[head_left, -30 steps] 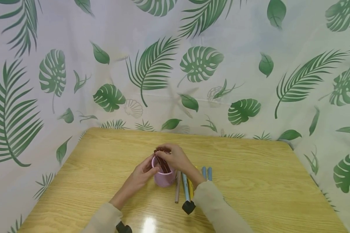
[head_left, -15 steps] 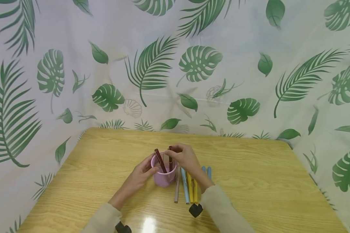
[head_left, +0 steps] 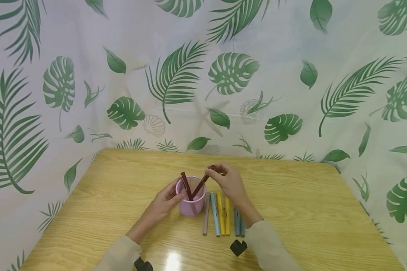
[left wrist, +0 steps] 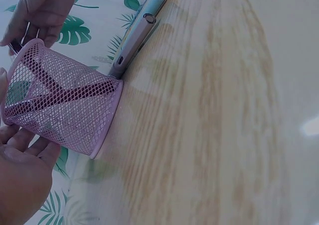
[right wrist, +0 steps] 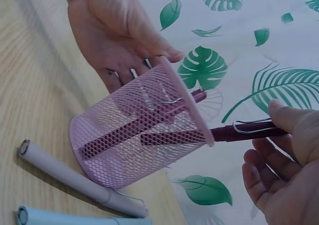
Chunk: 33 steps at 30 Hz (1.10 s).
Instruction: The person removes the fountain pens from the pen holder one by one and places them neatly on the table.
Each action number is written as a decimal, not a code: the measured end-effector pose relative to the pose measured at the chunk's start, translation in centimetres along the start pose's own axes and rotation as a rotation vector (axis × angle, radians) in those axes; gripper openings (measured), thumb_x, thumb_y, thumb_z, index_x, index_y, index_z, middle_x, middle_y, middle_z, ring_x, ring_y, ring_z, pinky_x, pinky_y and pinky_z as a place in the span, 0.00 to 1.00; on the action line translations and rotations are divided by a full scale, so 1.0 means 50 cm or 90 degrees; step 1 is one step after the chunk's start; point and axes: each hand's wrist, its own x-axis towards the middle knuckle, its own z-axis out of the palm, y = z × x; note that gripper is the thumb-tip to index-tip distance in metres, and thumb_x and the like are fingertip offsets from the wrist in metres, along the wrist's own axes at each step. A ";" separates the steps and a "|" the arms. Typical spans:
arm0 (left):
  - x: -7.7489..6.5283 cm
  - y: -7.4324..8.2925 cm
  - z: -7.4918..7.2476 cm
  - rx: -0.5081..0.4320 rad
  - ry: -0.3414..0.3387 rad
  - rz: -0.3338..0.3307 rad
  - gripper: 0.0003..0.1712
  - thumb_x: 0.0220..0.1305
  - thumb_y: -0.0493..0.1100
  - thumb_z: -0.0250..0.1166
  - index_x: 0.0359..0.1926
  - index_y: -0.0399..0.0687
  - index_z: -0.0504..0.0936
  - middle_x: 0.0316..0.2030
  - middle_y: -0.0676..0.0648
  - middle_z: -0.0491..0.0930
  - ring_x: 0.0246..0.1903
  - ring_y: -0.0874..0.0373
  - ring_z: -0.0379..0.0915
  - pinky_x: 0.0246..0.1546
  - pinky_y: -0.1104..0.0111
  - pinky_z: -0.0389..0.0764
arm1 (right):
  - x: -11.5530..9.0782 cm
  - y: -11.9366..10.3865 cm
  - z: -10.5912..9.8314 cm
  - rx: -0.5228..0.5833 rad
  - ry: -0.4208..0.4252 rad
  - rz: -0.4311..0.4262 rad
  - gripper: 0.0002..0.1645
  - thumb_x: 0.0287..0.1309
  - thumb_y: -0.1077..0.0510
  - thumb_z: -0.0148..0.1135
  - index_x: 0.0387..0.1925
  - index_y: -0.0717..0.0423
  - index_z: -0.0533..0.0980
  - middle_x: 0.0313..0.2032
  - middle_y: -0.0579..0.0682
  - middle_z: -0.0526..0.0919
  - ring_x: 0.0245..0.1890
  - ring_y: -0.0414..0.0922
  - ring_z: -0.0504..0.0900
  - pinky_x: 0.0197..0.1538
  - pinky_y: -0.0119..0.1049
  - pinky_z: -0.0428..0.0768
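A pink mesh pen cup [head_left: 191,210] stands upright on the table. My left hand [head_left: 162,205] holds it from the left, thumb at the near rim and fingers round the far side. One dark red pen [head_left: 185,184] leans inside against the left of the rim. My right hand [head_left: 231,184] pinches a second dark red pen [right wrist: 251,130] by its clip end. In the right wrist view its lower part is inside the cup, seen through the mesh, and the shaft crosses the rim. Both pens slant apart in a V.
Right of the cup lie a greyish pen [head_left: 206,214], a light blue pen [head_left: 215,215], two yellow pens [head_left: 227,217] and two blue pens [head_left: 237,222], roughly side by side on the wooden table [head_left: 308,210]. A leaf-patterned cloth [head_left: 244,113] hangs behind the table.
My right hand has moved right from over the cup, tilting the pinched dark red pen away from the other one. My left hand and the cup stay in place.
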 end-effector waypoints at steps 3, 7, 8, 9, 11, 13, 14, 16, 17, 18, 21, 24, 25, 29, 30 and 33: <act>-0.001 0.003 0.000 0.002 0.001 0.002 0.37 0.78 0.37 0.58 0.80 0.35 0.53 0.77 0.33 0.56 0.74 0.39 0.58 0.71 0.63 0.65 | 0.000 -0.002 -0.015 0.027 0.012 -0.010 0.16 0.67 0.52 0.70 0.46 0.61 0.84 0.41 0.54 0.87 0.42 0.45 0.83 0.49 0.39 0.84; -0.001 0.006 0.001 -0.002 -0.001 0.005 0.37 0.78 0.36 0.58 0.80 0.35 0.53 0.77 0.33 0.56 0.74 0.38 0.57 0.71 0.63 0.65 | -0.004 -0.001 -0.031 0.083 0.039 -0.017 0.17 0.69 0.55 0.69 0.48 0.66 0.83 0.43 0.57 0.87 0.39 0.46 0.86 0.48 0.38 0.87; -0.001 0.006 0.001 -0.003 -0.002 0.006 0.37 0.78 0.36 0.58 0.80 0.34 0.53 0.77 0.33 0.56 0.74 0.39 0.57 0.72 0.63 0.65 | -0.005 -0.002 -0.035 0.099 0.047 -0.018 0.17 0.69 0.56 0.68 0.48 0.67 0.83 0.43 0.58 0.87 0.39 0.49 0.87 0.48 0.39 0.88; 0.000 0.007 0.001 -0.003 -0.003 0.005 0.37 0.78 0.36 0.58 0.80 0.35 0.53 0.77 0.33 0.56 0.74 0.39 0.57 0.72 0.63 0.65 | -0.007 -0.003 -0.039 0.116 0.055 -0.018 0.16 0.69 0.57 0.68 0.48 0.68 0.83 0.43 0.59 0.87 0.39 0.50 0.87 0.48 0.40 0.88; 0.000 0.007 0.001 -0.003 -0.004 0.003 0.37 0.78 0.36 0.58 0.80 0.35 0.53 0.77 0.34 0.56 0.74 0.39 0.57 0.72 0.63 0.65 | -0.009 -0.004 -0.048 0.149 0.070 -0.013 0.16 0.69 0.57 0.68 0.48 0.69 0.82 0.42 0.59 0.88 0.38 0.53 0.88 0.49 0.41 0.88; 0.001 0.007 0.001 0.000 -0.005 -0.001 0.37 0.78 0.36 0.58 0.80 0.36 0.53 0.77 0.34 0.56 0.75 0.39 0.57 0.72 0.62 0.65 | -0.012 -0.005 -0.058 0.181 0.077 -0.010 0.17 0.70 0.58 0.67 0.48 0.71 0.81 0.41 0.58 0.88 0.38 0.54 0.88 0.49 0.43 0.88; 0.001 0.006 0.001 0.002 -0.005 -0.003 0.37 0.78 0.36 0.58 0.80 0.36 0.53 0.77 0.34 0.56 0.74 0.39 0.57 0.72 0.62 0.65 | -0.014 -0.005 -0.064 0.195 0.080 -0.010 0.17 0.70 0.58 0.67 0.48 0.71 0.81 0.40 0.57 0.88 0.38 0.53 0.89 0.49 0.44 0.88; 0.002 0.006 0.002 0.005 -0.007 -0.006 0.37 0.78 0.36 0.58 0.80 0.36 0.53 0.77 0.34 0.56 0.74 0.39 0.57 0.72 0.62 0.65 | -0.017 -0.004 -0.077 0.221 0.084 -0.009 0.19 0.71 0.57 0.66 0.49 0.73 0.79 0.40 0.54 0.89 0.38 0.50 0.89 0.50 0.44 0.88; 0.002 0.006 0.002 0.006 -0.008 -0.007 0.37 0.79 0.36 0.57 0.81 0.36 0.53 0.77 0.34 0.56 0.75 0.39 0.57 0.72 0.62 0.65 | -0.018 -0.004 -0.084 0.231 0.084 -0.013 0.21 0.72 0.57 0.65 0.50 0.75 0.78 0.40 0.54 0.88 0.38 0.49 0.89 0.50 0.45 0.88; 0.002 0.006 0.002 0.005 -0.008 -0.008 0.37 0.79 0.36 0.57 0.81 0.36 0.53 0.77 0.34 0.56 0.74 0.39 0.57 0.72 0.62 0.65 | -0.019 -0.004 -0.090 0.238 0.087 -0.015 0.22 0.72 0.57 0.65 0.50 0.76 0.77 0.40 0.53 0.88 0.38 0.48 0.89 0.50 0.44 0.88; 0.003 0.006 0.002 0.003 -0.008 -0.008 0.36 0.79 0.35 0.57 0.80 0.36 0.53 0.77 0.34 0.56 0.75 0.39 0.57 0.72 0.62 0.65 | -0.023 -0.004 -0.109 0.252 0.098 -0.019 0.26 0.72 0.55 0.65 0.52 0.79 0.74 0.40 0.52 0.88 0.39 0.46 0.89 0.51 0.44 0.87; 0.003 0.005 0.001 0.001 -0.008 -0.005 0.36 0.79 0.34 0.56 0.80 0.36 0.53 0.77 0.34 0.56 0.75 0.40 0.56 0.72 0.62 0.65 | -0.026 -0.004 -0.127 0.249 0.112 -0.013 0.26 0.72 0.54 0.65 0.52 0.77 0.75 0.40 0.51 0.88 0.38 0.45 0.89 0.53 0.42 0.87; 0.003 0.005 0.001 0.001 -0.009 -0.004 0.36 0.79 0.35 0.57 0.80 0.36 0.53 0.77 0.34 0.56 0.75 0.40 0.56 0.72 0.63 0.64 | -0.028 -0.003 -0.133 0.250 0.117 -0.010 0.24 0.72 0.54 0.65 0.51 0.76 0.76 0.40 0.51 0.88 0.38 0.45 0.89 0.53 0.41 0.87; 0.003 0.002 -0.001 -0.003 -0.010 0.000 0.37 0.79 0.36 0.57 0.80 0.36 0.53 0.77 0.34 0.56 0.75 0.40 0.56 0.72 0.62 0.64 | -0.035 0.001 -0.157 0.244 0.137 -0.001 0.19 0.72 0.55 0.65 0.48 0.70 0.78 0.39 0.50 0.88 0.38 0.44 0.89 0.53 0.40 0.87; 0.003 0.001 -0.001 -0.004 -0.010 0.000 0.37 0.78 0.36 0.58 0.80 0.36 0.53 0.77 0.34 0.57 0.75 0.40 0.56 0.72 0.62 0.64 | -0.037 0.002 -0.162 0.244 0.141 -0.001 0.18 0.72 0.55 0.64 0.47 0.69 0.78 0.38 0.50 0.88 0.37 0.44 0.89 0.52 0.40 0.87; 0.003 -0.001 -0.002 -0.008 -0.008 -0.001 0.37 0.78 0.36 0.58 0.80 0.36 0.53 0.77 0.34 0.57 0.75 0.40 0.56 0.72 0.62 0.65 | -0.044 0.005 -0.180 0.244 0.152 0.001 0.16 0.72 0.56 0.64 0.47 0.68 0.79 0.38 0.50 0.88 0.37 0.44 0.89 0.51 0.39 0.87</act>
